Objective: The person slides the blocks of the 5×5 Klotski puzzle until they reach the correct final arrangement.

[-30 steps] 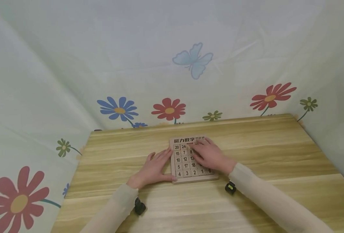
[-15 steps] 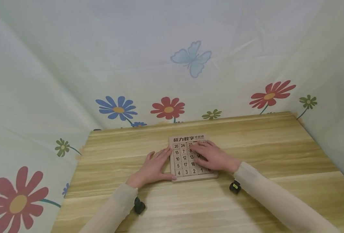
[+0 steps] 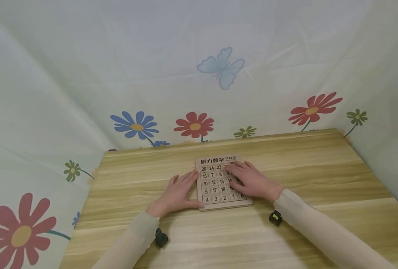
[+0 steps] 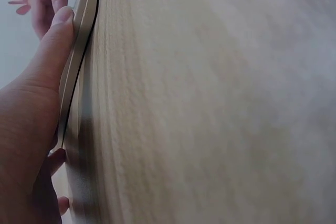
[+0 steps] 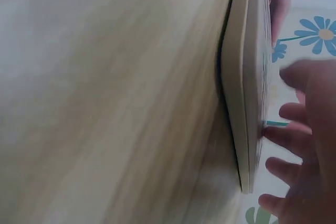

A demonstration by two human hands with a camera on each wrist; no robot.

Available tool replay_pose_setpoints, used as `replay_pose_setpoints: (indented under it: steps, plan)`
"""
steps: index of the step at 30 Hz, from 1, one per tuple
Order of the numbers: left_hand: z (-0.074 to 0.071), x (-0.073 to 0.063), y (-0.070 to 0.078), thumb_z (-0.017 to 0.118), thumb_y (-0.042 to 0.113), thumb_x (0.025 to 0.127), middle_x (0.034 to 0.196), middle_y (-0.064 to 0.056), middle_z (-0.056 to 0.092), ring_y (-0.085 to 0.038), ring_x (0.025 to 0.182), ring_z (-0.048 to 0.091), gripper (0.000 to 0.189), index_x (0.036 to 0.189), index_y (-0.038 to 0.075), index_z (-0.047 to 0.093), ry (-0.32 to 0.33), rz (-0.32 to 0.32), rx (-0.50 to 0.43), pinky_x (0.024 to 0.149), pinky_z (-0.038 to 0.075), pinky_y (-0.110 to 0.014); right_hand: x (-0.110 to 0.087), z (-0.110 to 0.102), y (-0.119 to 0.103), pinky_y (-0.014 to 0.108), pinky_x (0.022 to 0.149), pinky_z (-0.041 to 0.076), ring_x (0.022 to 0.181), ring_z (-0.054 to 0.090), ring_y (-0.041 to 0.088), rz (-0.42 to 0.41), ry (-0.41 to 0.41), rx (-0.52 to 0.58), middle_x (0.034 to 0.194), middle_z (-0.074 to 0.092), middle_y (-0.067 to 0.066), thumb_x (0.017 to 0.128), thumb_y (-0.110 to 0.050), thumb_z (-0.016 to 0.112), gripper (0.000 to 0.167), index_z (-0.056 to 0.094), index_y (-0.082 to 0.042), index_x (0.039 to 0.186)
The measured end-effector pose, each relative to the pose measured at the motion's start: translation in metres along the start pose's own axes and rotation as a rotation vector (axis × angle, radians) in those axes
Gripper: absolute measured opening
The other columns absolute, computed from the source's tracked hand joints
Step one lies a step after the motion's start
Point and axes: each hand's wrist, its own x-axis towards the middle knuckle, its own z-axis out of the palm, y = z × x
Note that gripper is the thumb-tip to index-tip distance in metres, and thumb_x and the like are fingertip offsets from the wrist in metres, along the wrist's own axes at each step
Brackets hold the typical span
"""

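Observation:
A wooden number slide puzzle [image 3: 213,186] lies flat on the table, printed characters along its far edge and rows of numbered square tiles below. My left hand [image 3: 175,196] rests along its left side, fingers nearly straight on the edge. The left thumb [image 4: 55,45] touches the near left corner. Over the right part of the tiles lies my right hand [image 3: 253,181], extended fingertips touching the top row near a partly covered tile just right of tile 23 [image 3: 219,167]. It hides several tiles of the right columns. In the right wrist view, the fingers [image 5: 286,137] spread over the board's face.
The wood-grain table [image 3: 199,239] reaches back to a pale cloth backdrop [image 3: 165,56] printed with flowers and a butterfly. Small black devices are worn at the left wrist [image 3: 161,238] and the right wrist [image 3: 275,218].
My right hand has shifted rightward along the top row. Tile 23 has come into third place, and the tile after it has moved left. The left hand stays in place.

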Motion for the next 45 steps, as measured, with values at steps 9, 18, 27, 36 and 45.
replay_pose_setpoints:
  steps: [9,18,27,36,45]
  plan:
    - [-0.003,-0.002,0.003,0.065,0.084,0.080,0.175,-0.002,0.013,-0.025,0.159,0.022,0.123,0.168,0.014,0.017,-0.015,-0.001,-0.014,0.125,0.013,-0.063,-0.019,-0.003,0.011,0.067,0.120,0.026,0.147,0.040,0.047,-0.011,0.040,-0.026,0.155,0.051,0.022,0.104,-0.029,0.061,0.041,0.066,-0.008,0.139]
    - [-0.006,-0.002,0.004,0.066,0.083,0.080,0.175,-0.003,0.015,-0.027,0.158,0.024,0.122,0.168,0.013,0.018,-0.022,0.005,-0.027,0.124,0.013,-0.064,-0.021,0.004,0.021,0.068,0.120,0.024,0.151,0.028,0.053,0.100,0.007,0.008,0.165,0.028,0.031,0.106,-0.038,0.058,0.056,0.050,-0.012,0.156]
    - [-0.009,-0.002,0.004,0.068,0.081,0.080,0.174,-0.004,0.016,-0.027,0.158,0.024,0.122,0.168,0.012,0.019,-0.026,0.003,-0.021,0.124,0.014,-0.065,-0.040,-0.011,0.014,0.066,0.119,0.029,0.148,0.037,0.049,-0.027,-0.058,-0.011,0.162,0.037,0.028,0.105,-0.035,0.061,0.049,0.058,-0.018,0.151]
    - [-0.007,-0.001,0.002,0.068,0.082,0.079,0.175,-0.002,0.014,-0.025,0.159,0.022,0.123,0.168,0.013,0.018,-0.025,-0.004,-0.020,0.125,0.012,-0.063,-0.033,-0.008,0.019,0.068,0.120,0.026,0.150,0.030,0.053,0.055,-0.056,-0.006,0.164,0.031,0.030,0.107,-0.036,0.057,0.050,0.054,-0.018,0.154]
    - [-0.008,-0.001,0.004,0.067,0.083,0.079,0.175,-0.003,0.015,-0.026,0.159,0.023,0.124,0.168,0.013,0.018,-0.020,-0.003,-0.035,0.125,0.013,-0.063,-0.051,-0.019,0.015,0.063,0.119,0.031,0.149,0.035,0.048,-0.085,-0.115,0.048,0.164,0.034,0.026,0.104,-0.027,0.063,0.043,0.063,-0.018,0.146]
